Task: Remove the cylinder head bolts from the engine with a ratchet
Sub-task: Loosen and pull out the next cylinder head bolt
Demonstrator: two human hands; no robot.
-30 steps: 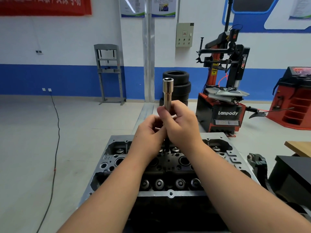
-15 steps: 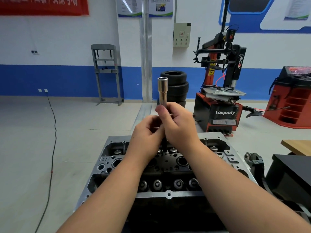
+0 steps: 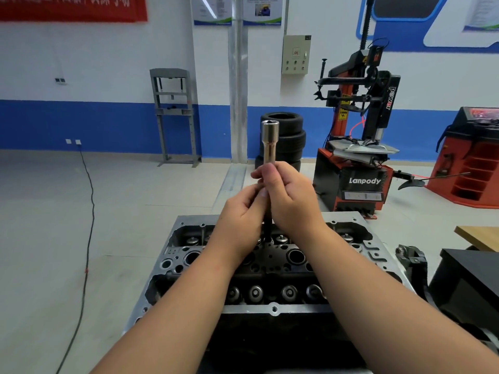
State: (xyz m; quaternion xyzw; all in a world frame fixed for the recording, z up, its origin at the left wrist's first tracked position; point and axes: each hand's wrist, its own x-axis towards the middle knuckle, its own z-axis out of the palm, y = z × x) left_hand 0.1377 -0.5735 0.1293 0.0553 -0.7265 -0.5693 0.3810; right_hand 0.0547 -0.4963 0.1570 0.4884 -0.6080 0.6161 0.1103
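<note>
Setting: a workshop with a pale floor and a white wall with a blue band along its lower part.
Engine: a cylinder head [image 3: 272, 309] fills the lower middle of the view, its grey rim framing dark recesses, round ports and a near row of valve spring caps [image 3: 289, 291].
Tool: a long chrome socket [image 3: 269, 143] stands upright above the head, open end at the top. Below it a dark shaft [image 3: 267, 228] runs down toward the middle of the head; where it ends is hidden behind the hands.
Right hand: the right hand [image 3: 293, 201] is curled around the tool just under the socket, thumb and fingers closed on it.
Left hand: the left hand [image 3: 240, 225] sits just beside and slightly below the right, touching it, fingers bent in toward the tool at the same spot. How firmly it pinches the tool cannot be told.
Arms: both bare forearms reach in from the bottom edge and cross over the cylinder head.
Bolts: no head bolt can be picked out with certainty among the dark recesses.
Behind: a stack of tyres [image 3: 286, 136] stands directly behind the socket. To its right is a red and black tyre changer [image 3: 359, 168] marked Lanpody.
Left side: a grey shop press frame [image 3: 174, 114] stands against the wall, and a black cable [image 3: 89, 211] trails across the floor.
</note>
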